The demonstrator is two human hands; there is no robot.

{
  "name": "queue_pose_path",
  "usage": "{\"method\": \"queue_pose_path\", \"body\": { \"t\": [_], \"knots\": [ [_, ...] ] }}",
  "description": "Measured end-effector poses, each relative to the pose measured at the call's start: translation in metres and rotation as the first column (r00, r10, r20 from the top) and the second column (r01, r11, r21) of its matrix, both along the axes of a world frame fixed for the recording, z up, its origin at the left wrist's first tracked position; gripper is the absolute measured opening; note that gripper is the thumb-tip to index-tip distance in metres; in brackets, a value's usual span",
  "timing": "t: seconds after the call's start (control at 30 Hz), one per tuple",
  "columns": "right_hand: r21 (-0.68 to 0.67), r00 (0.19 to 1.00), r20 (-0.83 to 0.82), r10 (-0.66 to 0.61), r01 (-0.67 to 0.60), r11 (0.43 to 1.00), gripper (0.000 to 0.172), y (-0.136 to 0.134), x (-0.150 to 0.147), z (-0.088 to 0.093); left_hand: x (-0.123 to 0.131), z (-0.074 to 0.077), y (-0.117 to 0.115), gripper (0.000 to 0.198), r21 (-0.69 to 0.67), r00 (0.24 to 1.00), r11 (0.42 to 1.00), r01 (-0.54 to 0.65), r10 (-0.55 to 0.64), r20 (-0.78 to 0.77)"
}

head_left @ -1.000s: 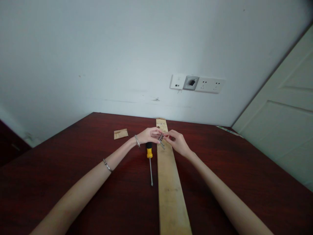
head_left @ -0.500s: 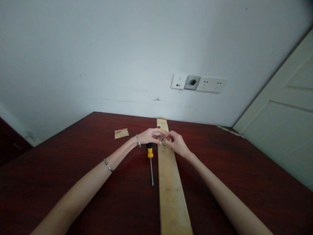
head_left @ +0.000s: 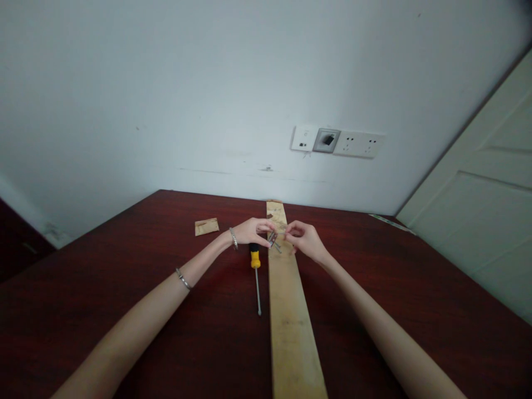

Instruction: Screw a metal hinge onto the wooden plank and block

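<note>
My left hand (head_left: 254, 230) grips a small metal hinge-like plate (head_left: 272, 238) between thumb and fingers, above a long pale wooden board (head_left: 288, 310). To its right, my right hand (head_left: 305, 240) has its thumb and index finger pinched together. Whatever is in that pinch is too small to name. By the plate, a thin metal screw (head_left: 278, 249) shows over the board. Just below my left hand lies a screwdriver (head_left: 255, 260) with a yellow and black handle, its shaft pointing toward me; the hand partly hides the handle's end.
The dark red wooden table (head_left: 166, 332) reaches back to a white wall (head_left: 187, 100). A small flat wood piece (head_left: 206, 226) lies at left. Sockets (head_left: 359, 144) are set in the wall, and a pale panelled door (head_left: 490, 188) stands at right.
My right hand has drawn slightly right, away from the metal plate, opening a gap between my hands. More of the plate shows; my left hand has barely shifted.
</note>
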State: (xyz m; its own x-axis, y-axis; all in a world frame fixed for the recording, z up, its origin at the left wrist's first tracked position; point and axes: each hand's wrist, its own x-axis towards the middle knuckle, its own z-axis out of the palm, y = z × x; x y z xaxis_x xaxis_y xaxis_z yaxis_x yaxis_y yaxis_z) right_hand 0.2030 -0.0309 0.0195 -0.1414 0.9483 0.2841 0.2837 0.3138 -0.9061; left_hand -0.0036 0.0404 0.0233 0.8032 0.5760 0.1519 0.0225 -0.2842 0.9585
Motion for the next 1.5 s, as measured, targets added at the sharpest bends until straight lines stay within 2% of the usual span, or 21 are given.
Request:
{"method": "queue_pose_path", "body": {
  "t": [0.07, 0.2, 0.27, 0.37, 0.43, 0.6, 0.77, 1.0, 1.17, 1.23, 1.4, 1.5],
  "knots": [
    [0.043, 0.998, 0.046, -0.033, 0.031, 0.999, 0.014, 0.003, 0.006, -0.003, -0.002, 0.001, 0.002, 0.05, -0.005, 1.0, 1.0, -0.025, 0.025, 0.01],
    [0.21, 0.933, 0.347, -0.097, 0.023, 0.977, 0.007, 0.007, 0.012, -0.013, -0.004, 0.003, 0.003, 0.049, -0.035, 0.993, 0.994, -0.1, 0.102, 0.058],
    [0.238, 0.884, 0.459, -0.091, -0.023, 0.971, 0.009, 0.008, 0.012, -0.017, -0.003, 0.004, 0.003, 0.049, -0.051, 0.988, 0.99, -0.129, 0.133, 0.076],
    [0.243, 0.851, 0.52, -0.078, -0.06, 0.968, 0.011, 0.007, 0.01, -0.018, -0.003, 0.005, 0.002, 0.05, -0.071, 0.979, 0.985, -0.16, 0.168, 0.118],
    [0.275, 0.861, 0.498, -0.103, -0.044, 0.96, 0.01, 0.006, 0.009, -0.016, -0.003, 0.005, 0.002, 0.051, -0.076, 0.974, 0.984, -0.161, 0.171, 0.147],
    [0.346, 0.935, 0.312, -0.17, 0.055, 0.937, 0.012, 0.0, 0.0, 0.002, -0.003, 0.005, 0.002, 0.051, -0.064, 0.972, 0.987, -0.148, 0.157, 0.174],
    [0.318, 0.961, 0.275, -0.036, -0.056, 0.947, 0.017, -0.009, -0.012, 0.016, 0.001, 0.008, -0.003, 0.052, -0.049, 0.978, 0.992, -0.117, 0.124, 0.17],
    [0.275, 0.953, 0.303, 0.018, -0.106, 0.956, 0.01, -0.011, -0.016, 0.016, 0.006, 0.007, -0.007, 0.05, -0.031, 0.987, 0.994, -0.107, 0.11, 0.119],
    [0.24, 0.95, 0.303, 0.075, -0.152, 0.959, 0.004, -0.013, -0.017, 0.017, 0.008, 0.006, -0.009, 0.05, -0.044, 0.993, 0.997, -0.058, 0.062, 0.1],
    [0.209, 0.957, 0.279, 0.083, -0.145, 0.967, 0.004, -0.015, -0.018, 0.016, 0.009, 0.006, -0.01, 0.049, -0.045, 0.995, 0.998, -0.035, 0.039, 0.093],
    [-0.019, 0.979, 0.151, 0.134, -0.132, 0.991, 0.013, -0.017, -0.019, 0.011, 0.011, 0.003, -0.009, 0.049, -0.068, 0.995, 0.998, 0.013, -0.006, 0.098],
    [-0.063, 0.982, 0.124, 0.143, -0.136, 0.989, 0.014, -0.017, -0.019, 0.011, 0.012, 0.0, -0.009, 0.047, -0.065, 0.994, 0.998, 0.021, -0.014, 0.107]
  ]
}}
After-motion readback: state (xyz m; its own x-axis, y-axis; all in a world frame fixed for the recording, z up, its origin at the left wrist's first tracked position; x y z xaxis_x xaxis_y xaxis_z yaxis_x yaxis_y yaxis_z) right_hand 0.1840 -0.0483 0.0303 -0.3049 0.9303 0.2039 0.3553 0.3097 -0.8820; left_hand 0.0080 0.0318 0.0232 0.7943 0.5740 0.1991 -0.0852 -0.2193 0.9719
